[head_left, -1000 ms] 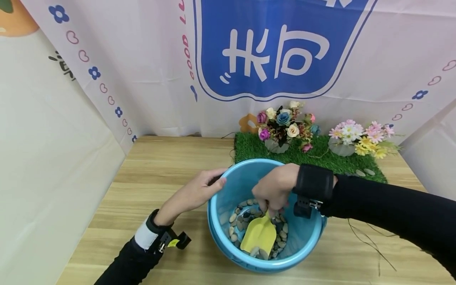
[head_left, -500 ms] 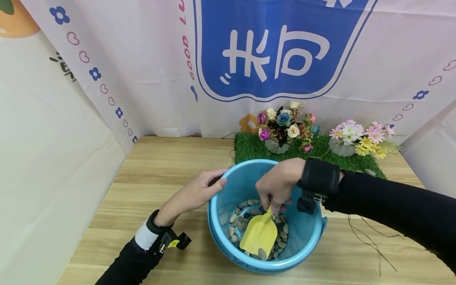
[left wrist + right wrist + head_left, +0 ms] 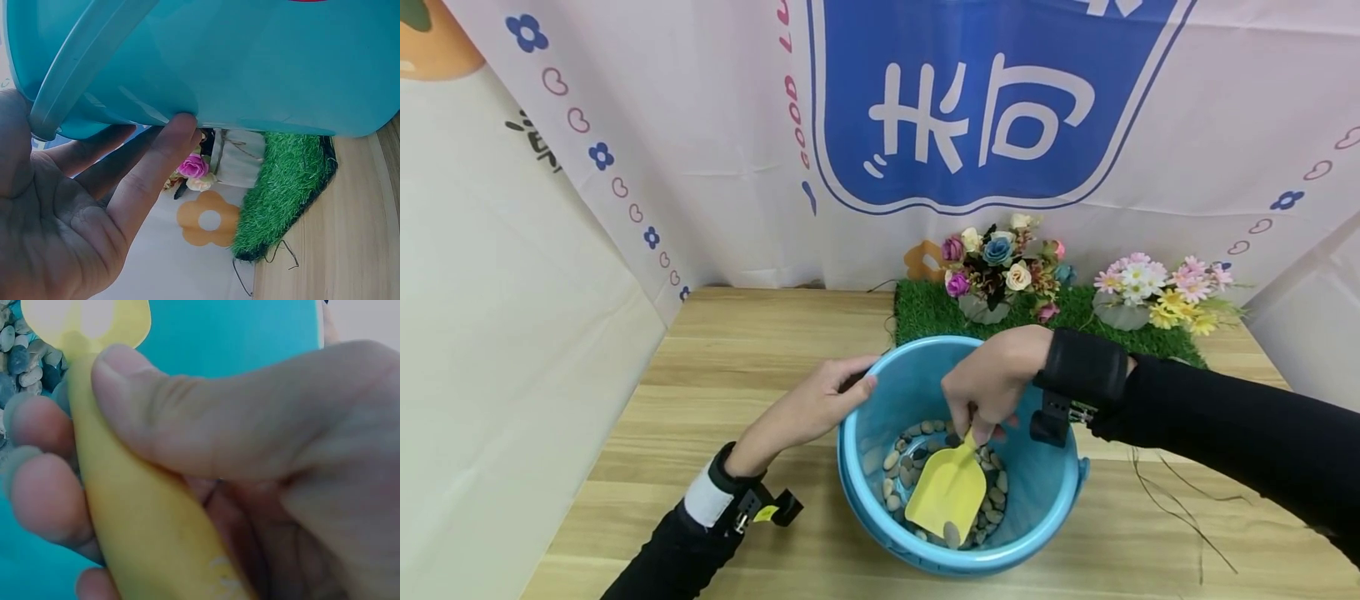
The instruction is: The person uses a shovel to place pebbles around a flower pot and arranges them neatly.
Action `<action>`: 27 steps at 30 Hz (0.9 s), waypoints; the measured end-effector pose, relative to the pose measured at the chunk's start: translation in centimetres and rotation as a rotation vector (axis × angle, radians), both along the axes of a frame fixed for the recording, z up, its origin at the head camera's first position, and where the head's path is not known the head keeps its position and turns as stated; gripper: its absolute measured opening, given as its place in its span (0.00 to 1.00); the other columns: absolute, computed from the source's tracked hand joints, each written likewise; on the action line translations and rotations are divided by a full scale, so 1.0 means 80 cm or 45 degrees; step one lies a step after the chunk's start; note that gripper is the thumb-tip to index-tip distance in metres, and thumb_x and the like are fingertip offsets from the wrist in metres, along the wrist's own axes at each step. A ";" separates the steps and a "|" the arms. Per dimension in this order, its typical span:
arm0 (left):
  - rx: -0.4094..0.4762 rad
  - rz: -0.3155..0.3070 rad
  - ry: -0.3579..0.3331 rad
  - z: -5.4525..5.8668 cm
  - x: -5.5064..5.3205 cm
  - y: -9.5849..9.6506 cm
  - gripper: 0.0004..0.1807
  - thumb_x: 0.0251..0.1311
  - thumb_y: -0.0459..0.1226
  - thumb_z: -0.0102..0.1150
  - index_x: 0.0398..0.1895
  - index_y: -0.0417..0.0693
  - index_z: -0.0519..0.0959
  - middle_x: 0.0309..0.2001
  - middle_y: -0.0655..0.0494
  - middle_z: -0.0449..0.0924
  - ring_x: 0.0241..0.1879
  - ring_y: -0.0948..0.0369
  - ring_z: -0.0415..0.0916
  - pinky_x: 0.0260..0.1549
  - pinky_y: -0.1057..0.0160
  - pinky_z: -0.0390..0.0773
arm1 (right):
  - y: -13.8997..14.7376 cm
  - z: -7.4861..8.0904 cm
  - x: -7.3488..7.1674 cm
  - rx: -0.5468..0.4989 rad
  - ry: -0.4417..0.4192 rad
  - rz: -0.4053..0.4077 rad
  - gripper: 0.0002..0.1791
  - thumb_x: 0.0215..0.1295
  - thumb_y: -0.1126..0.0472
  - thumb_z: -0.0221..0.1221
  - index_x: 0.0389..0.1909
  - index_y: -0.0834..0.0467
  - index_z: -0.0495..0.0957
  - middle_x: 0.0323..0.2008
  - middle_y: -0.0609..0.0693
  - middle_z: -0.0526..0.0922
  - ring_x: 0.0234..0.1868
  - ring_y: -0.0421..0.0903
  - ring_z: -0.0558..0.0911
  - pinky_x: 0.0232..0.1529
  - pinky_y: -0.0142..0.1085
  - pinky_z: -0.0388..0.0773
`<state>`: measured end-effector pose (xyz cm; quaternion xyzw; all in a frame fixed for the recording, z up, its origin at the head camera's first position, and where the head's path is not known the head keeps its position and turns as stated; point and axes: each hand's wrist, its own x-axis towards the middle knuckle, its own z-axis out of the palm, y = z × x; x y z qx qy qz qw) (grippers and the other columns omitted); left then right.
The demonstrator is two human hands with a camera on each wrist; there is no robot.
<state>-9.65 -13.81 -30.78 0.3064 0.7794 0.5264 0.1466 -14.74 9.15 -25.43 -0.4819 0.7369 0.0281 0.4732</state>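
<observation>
A light blue plastic bucket stands on the wooden table with pebbles over its bottom. My right hand reaches inside and grips a yellow toy shovel by its handle. In the right wrist view the thumb lies along the shovel handle, with fingers curled round the other side. The shovel's blade points down toward the pebbles, and a grey stone shows at its front edge. My left hand rests against the bucket's outer left side at the rim; its fairly straight fingers touch the wall.
Behind the bucket lies an artificial grass mat carrying a vase of roses and a pot of daisies. Thin dry twigs lie on the table at right. A printed cloth hangs along the back.
My right hand has moved slightly up and to the right with the shovel. One fewer stone shows at the blade's front edge. My left hand has stayed at the rim.
</observation>
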 end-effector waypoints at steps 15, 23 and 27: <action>-0.010 0.005 0.012 0.000 0.000 0.001 0.20 0.70 0.33 0.39 0.62 0.35 0.64 0.49 0.37 0.75 0.35 0.51 0.80 0.29 0.61 0.82 | -0.001 -0.011 0.005 0.015 -0.024 0.019 0.16 0.66 0.62 0.53 0.17 0.56 0.75 0.15 0.41 0.75 0.18 0.46 0.76 0.18 0.27 0.69; -0.009 0.010 -0.008 0.000 0.000 0.001 0.20 0.70 0.33 0.39 0.63 0.35 0.63 0.49 0.37 0.75 0.35 0.51 0.80 0.29 0.61 0.82 | 0.002 -0.002 -0.003 -0.042 -0.130 0.028 0.16 0.67 0.64 0.52 0.17 0.56 0.72 0.20 0.45 0.79 0.21 0.43 0.78 0.24 0.30 0.78; -0.006 0.011 -0.014 0.000 0.001 0.001 0.20 0.70 0.32 0.39 0.63 0.35 0.63 0.50 0.37 0.74 0.36 0.50 0.80 0.29 0.61 0.82 | 0.003 0.003 -0.006 -0.053 -0.144 0.028 0.14 0.67 0.63 0.52 0.19 0.56 0.75 0.22 0.46 0.80 0.23 0.43 0.79 0.26 0.31 0.79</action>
